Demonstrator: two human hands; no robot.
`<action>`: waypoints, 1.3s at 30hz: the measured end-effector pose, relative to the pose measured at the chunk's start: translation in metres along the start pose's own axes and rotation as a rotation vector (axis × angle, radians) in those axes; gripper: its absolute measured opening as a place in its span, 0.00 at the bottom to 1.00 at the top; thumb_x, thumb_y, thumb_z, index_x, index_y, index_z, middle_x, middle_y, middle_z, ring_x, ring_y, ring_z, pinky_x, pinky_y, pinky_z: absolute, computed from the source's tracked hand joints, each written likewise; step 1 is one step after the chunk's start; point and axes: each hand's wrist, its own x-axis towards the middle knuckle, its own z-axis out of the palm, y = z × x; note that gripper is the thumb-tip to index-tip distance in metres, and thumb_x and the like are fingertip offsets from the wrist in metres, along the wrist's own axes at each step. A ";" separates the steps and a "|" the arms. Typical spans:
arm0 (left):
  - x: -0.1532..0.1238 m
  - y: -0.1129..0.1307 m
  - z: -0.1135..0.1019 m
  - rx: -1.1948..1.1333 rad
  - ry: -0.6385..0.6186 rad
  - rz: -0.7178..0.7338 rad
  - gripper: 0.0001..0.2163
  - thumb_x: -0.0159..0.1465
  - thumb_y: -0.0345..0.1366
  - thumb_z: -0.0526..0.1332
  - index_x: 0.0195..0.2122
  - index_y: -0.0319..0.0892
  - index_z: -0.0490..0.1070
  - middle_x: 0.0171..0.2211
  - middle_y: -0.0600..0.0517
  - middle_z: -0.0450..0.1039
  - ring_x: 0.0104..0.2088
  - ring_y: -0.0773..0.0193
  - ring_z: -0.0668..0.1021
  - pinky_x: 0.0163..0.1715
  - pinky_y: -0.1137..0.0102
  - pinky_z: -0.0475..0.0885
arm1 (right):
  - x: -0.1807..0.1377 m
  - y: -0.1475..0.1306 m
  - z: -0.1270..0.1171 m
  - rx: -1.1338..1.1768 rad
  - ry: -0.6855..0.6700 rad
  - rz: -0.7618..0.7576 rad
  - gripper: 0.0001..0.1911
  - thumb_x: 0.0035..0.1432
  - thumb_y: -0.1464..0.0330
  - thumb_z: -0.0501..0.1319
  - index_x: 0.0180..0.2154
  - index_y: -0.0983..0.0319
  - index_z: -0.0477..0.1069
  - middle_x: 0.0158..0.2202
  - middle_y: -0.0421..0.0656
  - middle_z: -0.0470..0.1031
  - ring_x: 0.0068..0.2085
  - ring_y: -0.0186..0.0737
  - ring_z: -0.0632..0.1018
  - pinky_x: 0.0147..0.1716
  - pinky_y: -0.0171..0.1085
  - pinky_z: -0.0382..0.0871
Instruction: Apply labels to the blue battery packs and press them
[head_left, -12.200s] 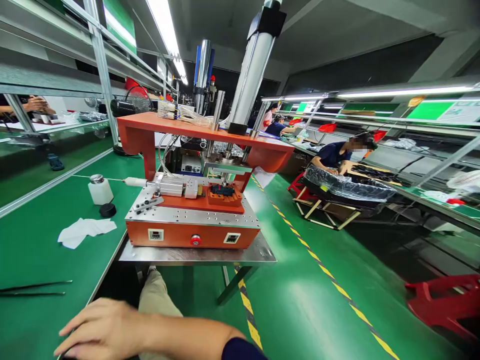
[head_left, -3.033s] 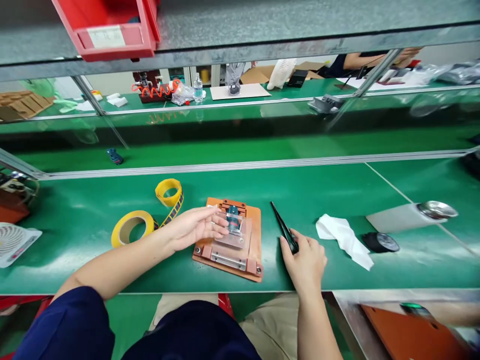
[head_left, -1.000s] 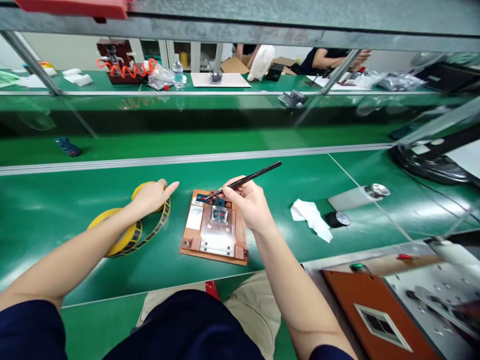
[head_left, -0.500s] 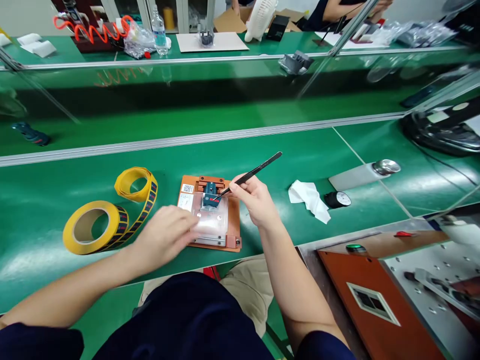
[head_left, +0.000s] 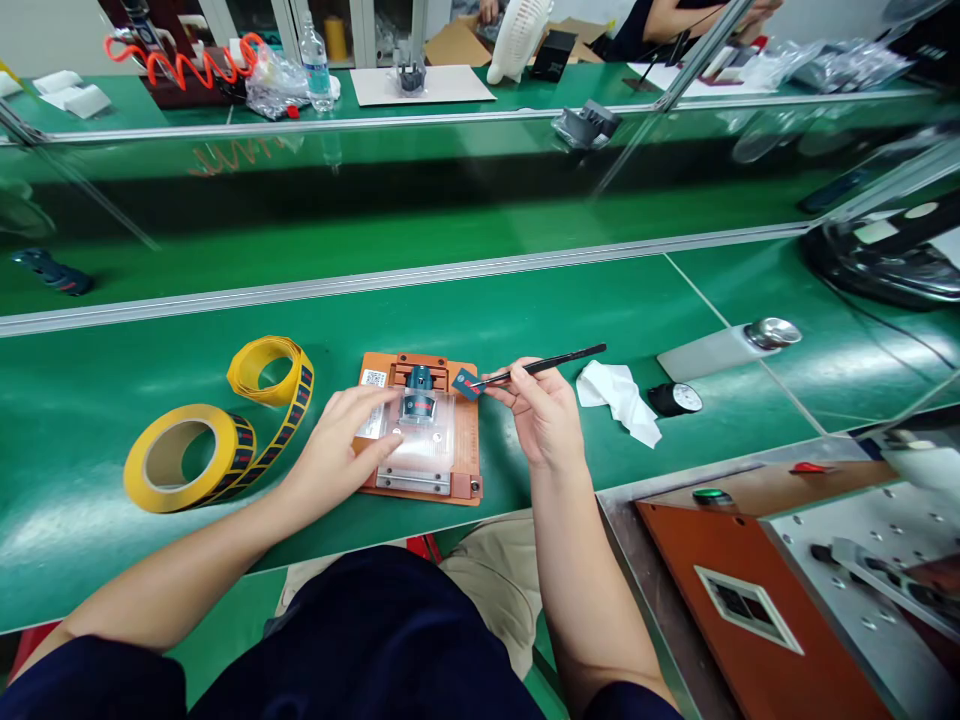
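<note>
My right hand (head_left: 546,408) grips a pair of black tweezers (head_left: 564,358), whose tips carry a small dark blue label (head_left: 469,384) with a red mark. The label is over the right edge of an orange fixture (head_left: 468,440). Fingers apart, my left hand (head_left: 341,440) is at the fixture's left side, by its clear plastic plate (head_left: 424,452); whether it touches the plate I cannot tell. A dark blue housing part (head_left: 420,380) sits in the fixture, under an opening in the plate. Left of my hand stands a yellow label roll (head_left: 146,465) with its strip curling back.
To the right lie a crumpled white tissue (head_left: 619,400), a black-capped round item (head_left: 675,399) and a white bottle with a metal top (head_left: 720,350). A metal rail (head_left: 450,278) runs behind. Across the bench, a person's arm (head_left: 679,18) shows.
My right hand has moved right, and the tweezers with the label have left the spot above the housing part. My left hand has shifted slightly and spread its fingers.
</note>
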 end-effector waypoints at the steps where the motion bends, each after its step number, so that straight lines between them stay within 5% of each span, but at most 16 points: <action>1: 0.006 0.000 0.000 -0.026 -0.016 -0.045 0.19 0.69 0.41 0.60 0.60 0.46 0.66 0.60 0.45 0.69 0.61 0.53 0.70 0.61 0.56 0.66 | 0.002 0.002 -0.004 0.027 0.015 -0.008 0.17 0.51 0.58 0.74 0.36 0.58 0.72 0.34 0.40 0.81 0.38 0.39 0.83 0.41 0.39 0.80; 7: 0.034 0.002 0.006 -0.130 -0.171 -0.195 0.24 0.64 0.44 0.64 0.61 0.46 0.68 0.61 0.45 0.70 0.61 0.50 0.71 0.62 0.53 0.66 | 0.038 0.011 -0.015 0.102 0.053 -0.009 0.21 0.45 0.55 0.76 0.34 0.58 0.71 0.32 0.38 0.80 0.35 0.37 0.82 0.41 0.38 0.80; 14: 0.041 0.009 0.007 -0.046 -0.114 -0.202 0.22 0.58 0.41 0.70 0.53 0.44 0.73 0.53 0.47 0.76 0.54 0.51 0.77 0.55 0.56 0.73 | 0.066 0.016 -0.014 0.186 0.047 0.021 0.25 0.40 0.54 0.78 0.33 0.59 0.71 0.30 0.38 0.80 0.34 0.35 0.82 0.38 0.35 0.79; 20: 0.000 0.041 -0.020 0.157 0.090 0.306 0.25 0.63 0.33 0.69 0.61 0.52 0.68 0.45 0.48 0.77 0.46 0.56 0.79 0.48 0.61 0.77 | 0.059 0.014 -0.028 0.222 0.074 0.011 0.22 0.42 0.56 0.78 0.33 0.58 0.72 0.31 0.38 0.81 0.35 0.37 0.82 0.35 0.34 0.79; 24: -0.046 0.048 -0.020 0.080 -0.213 0.664 0.22 0.67 0.25 0.59 0.62 0.44 0.68 0.38 0.49 0.80 0.42 0.61 0.81 0.49 0.65 0.78 | 0.058 0.012 -0.031 0.223 0.065 -0.005 0.22 0.44 0.55 0.77 0.34 0.58 0.71 0.32 0.38 0.80 0.36 0.36 0.82 0.35 0.33 0.79; 27: -0.064 0.043 -0.009 0.138 -0.340 0.712 0.19 0.66 0.24 0.60 0.58 0.42 0.71 0.41 0.48 0.80 0.44 0.62 0.81 0.59 0.61 0.72 | 0.057 0.011 -0.031 0.215 0.049 -0.008 0.22 0.45 0.55 0.77 0.34 0.58 0.71 0.32 0.38 0.80 0.36 0.36 0.82 0.35 0.32 0.79; 32: -0.057 0.043 -0.009 -0.077 -0.524 0.576 0.18 0.68 0.36 0.63 0.59 0.40 0.69 0.45 0.43 0.80 0.44 0.58 0.81 0.58 0.56 0.72 | 0.054 0.011 -0.030 0.217 0.061 -0.010 0.21 0.44 0.56 0.77 0.33 0.57 0.72 0.32 0.38 0.80 0.36 0.36 0.82 0.33 0.32 0.79; 37: -0.004 0.039 -0.014 0.001 -0.080 0.028 0.10 0.70 0.36 0.59 0.51 0.46 0.72 0.42 0.48 0.79 0.41 0.60 0.81 0.43 0.65 0.76 | 0.056 0.012 -0.031 0.258 0.060 -0.024 0.21 0.43 0.57 0.78 0.33 0.58 0.73 0.32 0.38 0.81 0.35 0.35 0.82 0.32 0.31 0.78; 39: 0.026 0.034 -0.006 0.128 -0.094 -0.139 0.16 0.69 0.44 0.59 0.54 0.44 0.70 0.43 0.47 0.78 0.42 0.56 0.80 0.43 0.63 0.75 | 0.057 0.013 -0.031 0.258 0.064 -0.030 0.21 0.43 0.57 0.78 0.34 0.58 0.73 0.31 0.38 0.81 0.35 0.35 0.82 0.32 0.31 0.78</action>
